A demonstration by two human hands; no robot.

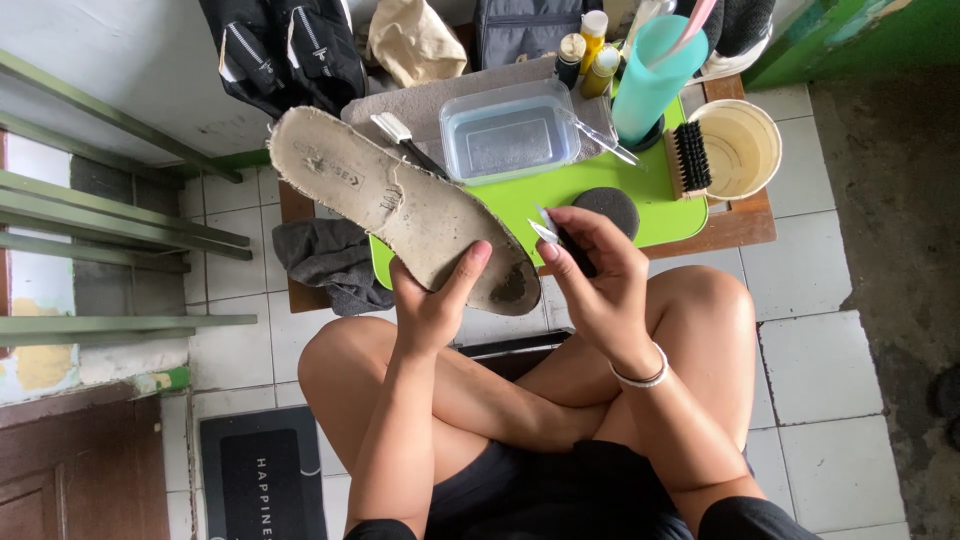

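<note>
The left hand (432,305) pinches a worn insole (400,205) near its heel, thumb on top, holding it up over the low worktop (735,225). It looks light and bendy, best held at the stiffer heel. The right hand (600,275) has its grip closed on a small brush (560,238); its bristle end is hard to make out.

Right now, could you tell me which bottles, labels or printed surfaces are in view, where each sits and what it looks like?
Small bottles: behind the clear tub, yellow and dark bodies, pale caps.
Printed mark: on the worn beige insole held in the left hand, a dark outlined oval.
Doormat: floor, lower left, black rectangle with white lettering.
Right hand: holds a small dark tool, no label visible.
</note>
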